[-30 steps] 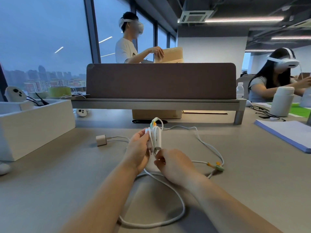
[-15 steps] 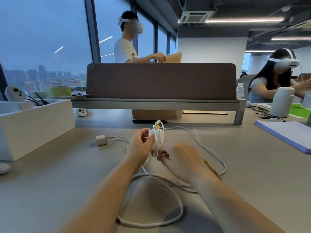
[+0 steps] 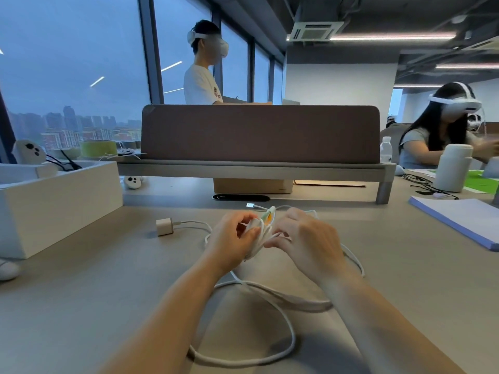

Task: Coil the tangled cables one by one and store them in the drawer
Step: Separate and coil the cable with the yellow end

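**Around the brown divider**

Straight ahead of you stands a brown divider panel [image 3: 260,133]. Below it sit a cardboard box [image 3: 252,186] and a black oval grommet [image 3: 240,197]. Behind it stands a person in a white shirt [image 3: 201,85]. To its right you have a water bottle [image 3: 385,149], a white canister [image 3: 453,168] and a seated person [image 3: 432,141]. To its left is a green tape roll [image 3: 98,148].

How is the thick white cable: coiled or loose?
Loose: the thick white cable sprawls on the table in wide, uneven loops.
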The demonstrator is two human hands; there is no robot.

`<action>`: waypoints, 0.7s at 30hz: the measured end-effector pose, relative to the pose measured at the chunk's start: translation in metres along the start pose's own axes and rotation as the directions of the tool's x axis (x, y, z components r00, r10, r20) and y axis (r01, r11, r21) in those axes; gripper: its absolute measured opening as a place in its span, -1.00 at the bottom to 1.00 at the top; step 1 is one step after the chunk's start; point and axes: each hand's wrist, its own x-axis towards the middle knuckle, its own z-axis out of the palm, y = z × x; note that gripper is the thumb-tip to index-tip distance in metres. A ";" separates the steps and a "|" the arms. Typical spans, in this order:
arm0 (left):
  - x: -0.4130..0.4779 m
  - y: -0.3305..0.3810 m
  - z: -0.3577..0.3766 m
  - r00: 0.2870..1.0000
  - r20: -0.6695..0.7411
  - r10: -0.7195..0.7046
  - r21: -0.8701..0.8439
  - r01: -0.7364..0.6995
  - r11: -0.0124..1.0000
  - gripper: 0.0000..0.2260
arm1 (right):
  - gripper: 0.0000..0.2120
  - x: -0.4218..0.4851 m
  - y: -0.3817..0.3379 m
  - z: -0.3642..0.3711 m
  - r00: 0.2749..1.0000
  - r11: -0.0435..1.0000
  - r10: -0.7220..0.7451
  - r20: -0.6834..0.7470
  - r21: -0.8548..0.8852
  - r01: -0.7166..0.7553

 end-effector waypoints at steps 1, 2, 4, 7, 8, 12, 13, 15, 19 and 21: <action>0.000 -0.001 0.000 1.000 0.017 0.012 -0.003 -0.012 1.000 -0.83 | -0.81 0.000 0.003 0.000 1.000 1.000 0.002 -0.023 -0.005 -0.002; -0.001 -0.001 -0.001 0.999 0.033 0.017 -0.004 -0.017 1.000 -0.80 | -0.83 0.001 0.006 0.000 0.999 1.000 0.007 -0.044 -0.003 -0.007; -0.003 -0.001 -0.002 0.997 0.072 0.031 -0.012 -0.030 0.999 -0.74 | -0.86 0.001 0.011 0.000 0.998 1.000 0.016 -0.065 0.026 -0.015; -0.004 0.001 -0.003 0.991 0.131 0.039 -0.028 -0.036 0.999 -0.71 | -0.87 0.000 0.017 0.000 0.996 1.000 -0.005 -0.086 0.028 0.008; -0.005 0.002 -0.004 0.988 0.153 0.034 -0.034 -0.030 0.999 -0.72 | -0.90 0.000 0.019 -0.001 0.996 0.999 -0.018 -0.092 0.025 0.020; -0.007 0.007 -0.014 0.967 0.254 0.023 -0.105 0.004 0.994 -0.75 | -0.95 0.001 0.025 -0.005 0.995 0.997 -0.065 -0.071 0.032 0.067; -0.009 0.010 -0.017 0.959 0.283 0.026 -0.142 0.015 0.990 -0.76 | -0.94 0.001 0.027 -0.006 0.996 0.997 -0.063 -0.062 0.033 0.066; -0.012 0.017 -0.021 0.943 0.331 0.020 -0.216 0.055 0.975 -0.76 | -0.94 0.003 0.030 -0.010 0.999 0.999 -0.009 -0.032 0.048 0.010; -0.015 0.022 -0.025 0.911 0.413 0.011 -0.316 0.132 0.940 -0.74 | -0.92 0.004 0.039 -0.015 0.982 0.928 0.159 0.101 0.324 -0.184; -0.016 0.022 -0.027 0.898 0.441 0.005 -0.380 0.181 0.907 -0.73 | -0.90 0.005 0.037 -0.019 0.953 0.798 0.229 0.198 0.522 -0.300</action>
